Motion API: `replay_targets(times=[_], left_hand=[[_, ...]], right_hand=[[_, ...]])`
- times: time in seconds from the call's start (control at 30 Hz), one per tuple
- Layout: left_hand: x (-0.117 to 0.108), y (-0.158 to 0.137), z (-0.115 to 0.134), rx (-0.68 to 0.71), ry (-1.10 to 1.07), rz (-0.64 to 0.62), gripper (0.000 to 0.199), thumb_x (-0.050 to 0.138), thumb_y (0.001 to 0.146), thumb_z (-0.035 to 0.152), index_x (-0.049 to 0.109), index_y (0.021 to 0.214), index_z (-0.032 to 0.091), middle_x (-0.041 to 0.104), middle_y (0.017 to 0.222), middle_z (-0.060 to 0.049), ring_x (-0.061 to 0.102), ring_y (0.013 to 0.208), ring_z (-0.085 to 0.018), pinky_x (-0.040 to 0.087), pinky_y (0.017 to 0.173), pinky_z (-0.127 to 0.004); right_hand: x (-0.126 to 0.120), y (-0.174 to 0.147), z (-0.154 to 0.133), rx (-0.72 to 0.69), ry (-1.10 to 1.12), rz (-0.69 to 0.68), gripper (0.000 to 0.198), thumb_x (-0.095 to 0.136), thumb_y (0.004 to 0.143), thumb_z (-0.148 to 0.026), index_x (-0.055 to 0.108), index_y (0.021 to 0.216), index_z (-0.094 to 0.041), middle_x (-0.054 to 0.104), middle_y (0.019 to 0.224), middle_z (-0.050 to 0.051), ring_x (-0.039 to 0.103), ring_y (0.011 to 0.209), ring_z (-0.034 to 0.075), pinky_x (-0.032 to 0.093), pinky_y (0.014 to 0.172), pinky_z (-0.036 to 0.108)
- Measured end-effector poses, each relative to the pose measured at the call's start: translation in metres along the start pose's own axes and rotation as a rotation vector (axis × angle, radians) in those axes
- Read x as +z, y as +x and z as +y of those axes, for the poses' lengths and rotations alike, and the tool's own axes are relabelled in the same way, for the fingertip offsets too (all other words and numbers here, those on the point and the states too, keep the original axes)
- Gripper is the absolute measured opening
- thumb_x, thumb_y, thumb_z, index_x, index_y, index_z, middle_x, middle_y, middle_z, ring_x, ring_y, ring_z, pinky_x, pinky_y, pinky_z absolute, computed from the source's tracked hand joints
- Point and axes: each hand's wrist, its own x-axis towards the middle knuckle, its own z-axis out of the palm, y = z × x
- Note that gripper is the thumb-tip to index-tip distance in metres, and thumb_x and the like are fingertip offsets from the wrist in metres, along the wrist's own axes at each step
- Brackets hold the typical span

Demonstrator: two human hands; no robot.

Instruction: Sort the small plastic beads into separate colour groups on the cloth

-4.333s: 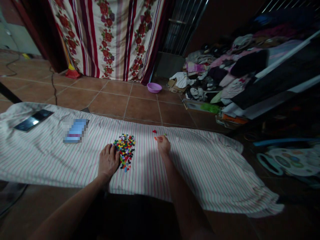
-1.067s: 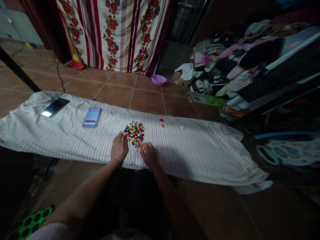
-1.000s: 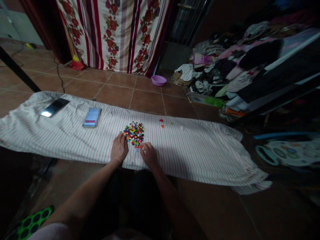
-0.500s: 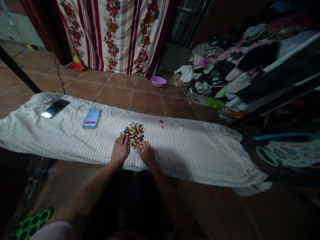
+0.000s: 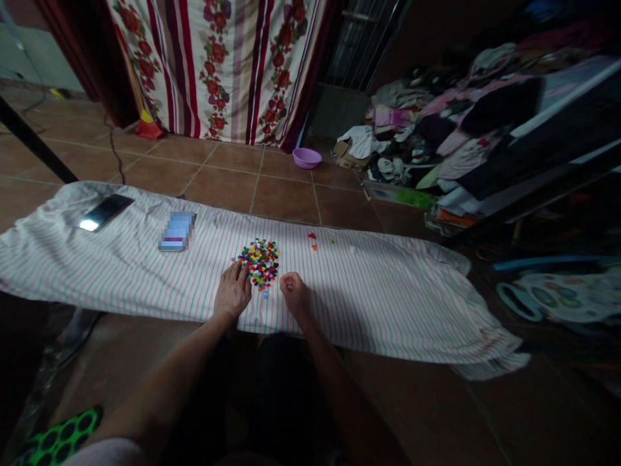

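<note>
A pile of small multicoloured plastic pieces (image 5: pixel 261 259) lies on a striped cloth (image 5: pixel 204 285). My left hand (image 5: pixel 233 291) rests flat, its outstretched fingertips touching the pile's left edge. Just right of the pile, my right hand (image 5: pixel 295 294) is closed in a pinch, with a bit of orange showing at the fingertips. Light blue pieces (image 5: pixel 265 294) lie on the cloth between my hands. Farther right are small separate pieces: red (image 5: pixel 311 235), orange (image 5: pixel 314 247), green (image 5: pixel 332 241) and white (image 5: pixel 352 250).
A phone with a lit, blurred screen (image 5: pixel 177 232) and a dark, shiny phone-like slab (image 5: pixel 107 212) lie on the cloth's left side. Beyond it, a purple basin (image 5: pixel 307 158) stands on the tiled floor. Heaped clothes (image 5: pixel 436 123) fill the right background.
My right hand has moved right, away from the pile's lower edge, with an orange bit at its fingertips. The light blue pieces are now uncovered. My left hand has barely moved.
</note>
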Motion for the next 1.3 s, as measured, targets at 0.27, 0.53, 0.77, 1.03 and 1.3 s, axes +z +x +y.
replay_targets(times=[0.27,0.53,0.77,1.03,1.3], left_hand=[[0.003,-0.001,-0.002,-0.004,-0.025,0.031,0.037,0.038,0.089,0.022,0.054,0.121,0.013,0.052,0.132,-0.018,0.045,0.127,-0.029,0.04,0.104,-0.048],[0.003,-0.001,-0.002,0.0,-0.022,0.022,0.037,0.038,0.09,0.023,0.055,0.12,0.012,0.052,0.132,-0.019,0.046,0.127,-0.03,0.041,0.104,-0.048],[0.001,-0.001,-0.001,0.012,-0.013,0.017,0.037,0.037,0.09,0.024,0.054,0.122,0.014,0.053,0.13,-0.018,0.045,0.127,-0.03,0.041,0.104,-0.048],[0.003,-0.002,-0.002,0.015,-0.004,0.016,0.038,0.037,0.09,0.024,0.053,0.123,0.014,0.052,0.132,-0.018,0.044,0.128,-0.03,0.041,0.104,-0.048],[0.003,-0.001,-0.002,0.021,0.031,0.031,0.036,0.039,0.09,0.022,0.054,0.12,0.012,0.053,0.13,-0.018,0.047,0.125,-0.029,0.042,0.103,-0.046]], right_hand=[[-0.019,0.011,0.02,-0.02,-0.03,0.043,0.018,0.047,0.081,-0.03,0.061,0.087,-0.021,0.068,0.083,0.004,0.065,0.075,0.017,0.052,0.07,0.03],[-0.035,0.036,0.042,-0.061,-0.086,0.172,0.02,0.047,0.08,-0.029,0.062,0.086,-0.019,0.066,0.085,0.007,0.063,0.074,0.017,0.052,0.073,0.031],[-0.046,0.068,0.063,0.017,-0.104,0.24,0.022,0.049,0.078,-0.031,0.061,0.09,-0.018,0.067,0.084,0.008,0.062,0.072,0.018,0.051,0.071,0.031],[-0.055,0.105,0.073,0.094,-0.28,0.229,0.027,0.049,0.077,-0.027,0.063,0.097,-0.015,0.068,0.085,0.008,0.063,0.074,0.019,0.048,0.073,0.031],[-0.055,0.124,0.073,0.098,-0.354,0.15,0.025,0.055,0.076,-0.022,0.064,0.099,-0.018,0.07,0.083,0.004,0.063,0.075,0.018,0.047,0.073,0.029]])
